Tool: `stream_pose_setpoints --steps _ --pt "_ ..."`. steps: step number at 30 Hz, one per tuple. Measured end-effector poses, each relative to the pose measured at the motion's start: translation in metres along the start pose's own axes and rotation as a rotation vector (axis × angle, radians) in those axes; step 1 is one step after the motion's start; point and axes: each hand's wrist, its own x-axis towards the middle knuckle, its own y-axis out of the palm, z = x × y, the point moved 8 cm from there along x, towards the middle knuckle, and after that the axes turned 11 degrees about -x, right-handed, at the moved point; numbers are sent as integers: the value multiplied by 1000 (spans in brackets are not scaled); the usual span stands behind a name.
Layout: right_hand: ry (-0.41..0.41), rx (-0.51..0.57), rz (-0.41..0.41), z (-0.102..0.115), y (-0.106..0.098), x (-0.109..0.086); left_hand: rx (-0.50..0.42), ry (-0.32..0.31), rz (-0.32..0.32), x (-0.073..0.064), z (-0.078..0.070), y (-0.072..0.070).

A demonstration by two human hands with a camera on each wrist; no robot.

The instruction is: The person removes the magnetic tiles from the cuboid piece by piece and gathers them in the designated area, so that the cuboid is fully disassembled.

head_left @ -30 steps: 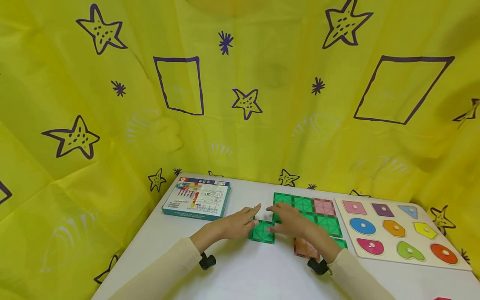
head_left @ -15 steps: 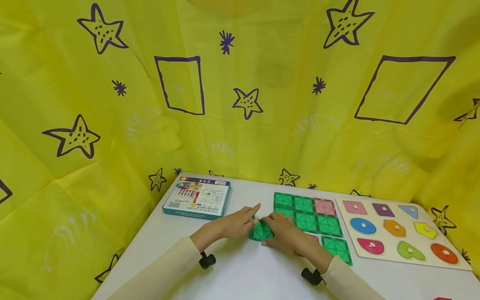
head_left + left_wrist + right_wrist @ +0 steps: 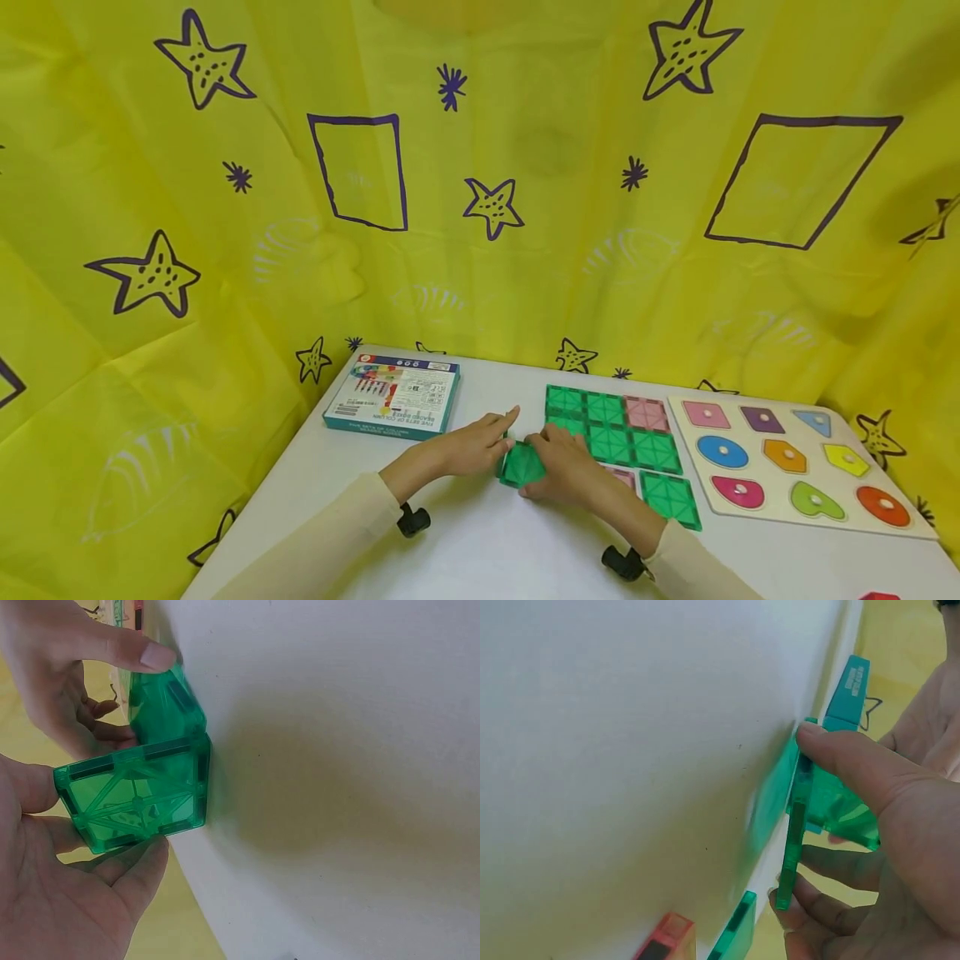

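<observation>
Two green square magnetic tiles meet at an angle between the hands. My left hand point(image 3: 468, 450) pinches one standing green tile point(image 3: 135, 796) by its edges, seen at the lower left of the left wrist view. With thumb and fingers, my right hand point(image 3: 564, 468) grips the other green tile point(image 3: 524, 463), tilted in the head view. That tile shows nearly edge-on in the right wrist view, thumb point(image 3: 847, 754) at its top end and fingers behind it. The right hand partly covers it in the head view.
Right of the hands lie several green tiles point(image 3: 611, 444) and a pink tile point(image 3: 647, 413); another green tile point(image 3: 670, 500) lies nearer. Beyond them is a shape puzzle board point(image 3: 765, 507). A boxed set point(image 3: 393, 396) stands at the back left, before a yellow curtain point(image 3: 420, 275).
My right hand has come down and slightly left from above the tiles and closed on a green tile, which now tilts. The left hand stays about where it was.
</observation>
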Motion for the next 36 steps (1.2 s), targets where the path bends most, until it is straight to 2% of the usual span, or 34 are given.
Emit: stream_pose_setpoints --steps 7,18,21,26,36 --pt "10 9 4 -4 -3 -6 -10 -3 9 -1 1 1" --pt "-7 55 -4 -21 -10 -25 -10 -4 7 2 2 0" --pt "-11 53 -1 -26 -8 -30 -19 -4 8 1 2 1" --pt "28 84 18 -35 -4 -35 -18 -6 3 2 3 1" --pt "48 121 40 -42 0 -40 -17 -13 3 2 3 1"
